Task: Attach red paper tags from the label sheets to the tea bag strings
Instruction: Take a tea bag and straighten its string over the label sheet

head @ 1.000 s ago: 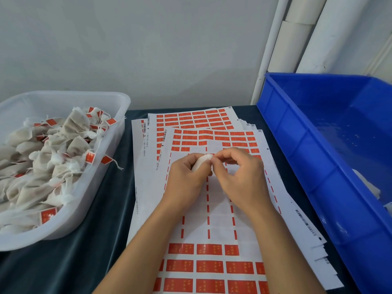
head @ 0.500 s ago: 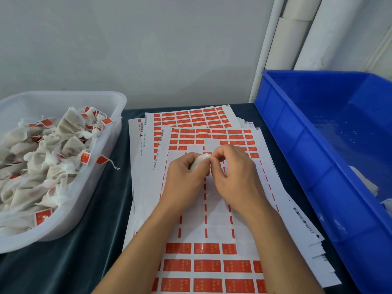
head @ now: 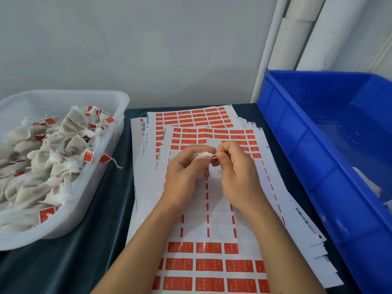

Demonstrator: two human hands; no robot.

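Observation:
My left hand [head: 186, 168] grips a small white tea bag [head: 202, 155] above the stack of label sheets [head: 212, 209]. Right beside it, my right hand [head: 235, 166] pinches a small red tag [head: 214, 157] at the bag's top, fingertips of both hands almost touching. The string itself is too thin to make out. The top sheet has rows of red tags [head: 209, 265] at its near and far ends, with a peeled white middle under my hands.
A translucent white tub [head: 101, 187] at the left holds several tea bags with red tags. A large blue bin [head: 301, 166] stands at the right, some white bags in its near corner. Dark cloth [head: 89, 240] covers the table; white pipes rise behind.
Both hands stay together over the sheet's peeled middle. The right fingers have shifted slightly at the bag's top, and a sliver of red tag now shows between them.

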